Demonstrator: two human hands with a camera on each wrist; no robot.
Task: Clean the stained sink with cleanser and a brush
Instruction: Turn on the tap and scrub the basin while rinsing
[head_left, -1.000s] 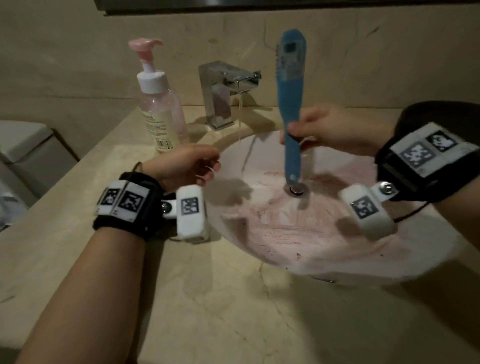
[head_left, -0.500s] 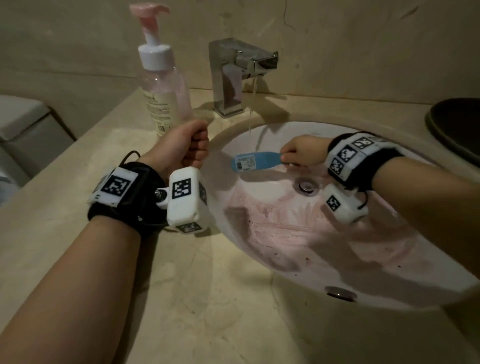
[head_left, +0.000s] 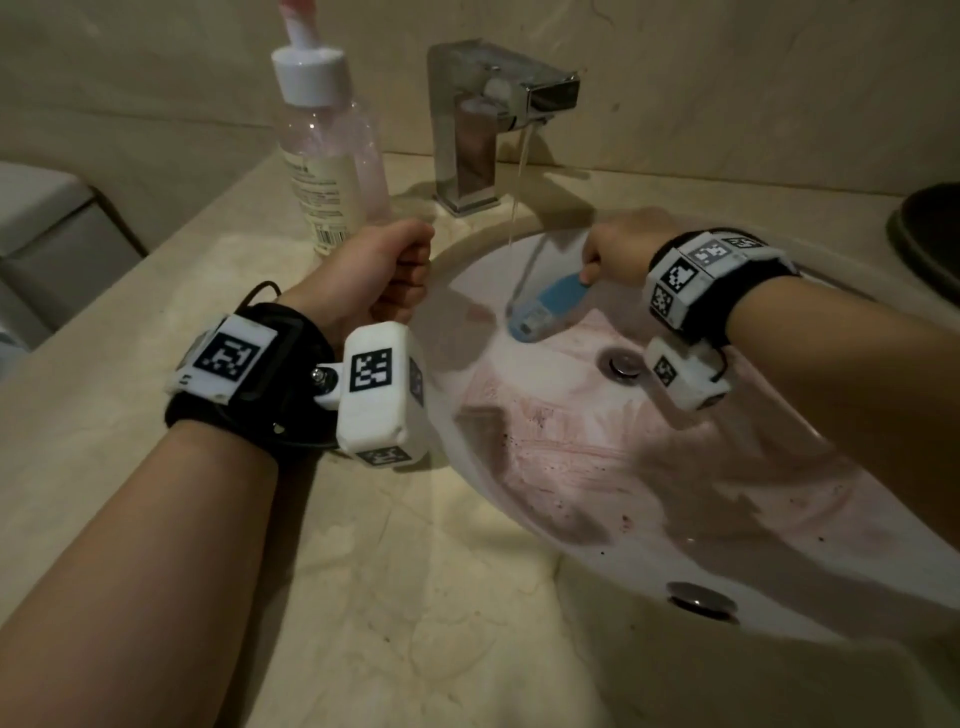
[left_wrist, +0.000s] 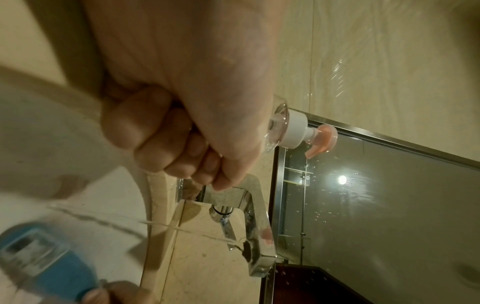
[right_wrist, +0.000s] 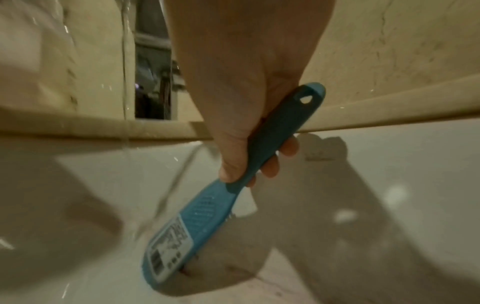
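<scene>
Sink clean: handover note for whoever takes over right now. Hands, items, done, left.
Right hand grips the blue brush by its handle, head down on the back slope of the sink, beside the running stream from the faucet.
Left hand is fisted, holds nothing, at the sink's left rim.
Pump bottle stands upright on the counter behind the left hand.
Done: water on, brush in the basin.
Left: pink stain and dark specks cover much of the basin; scrub and rinse.
</scene>
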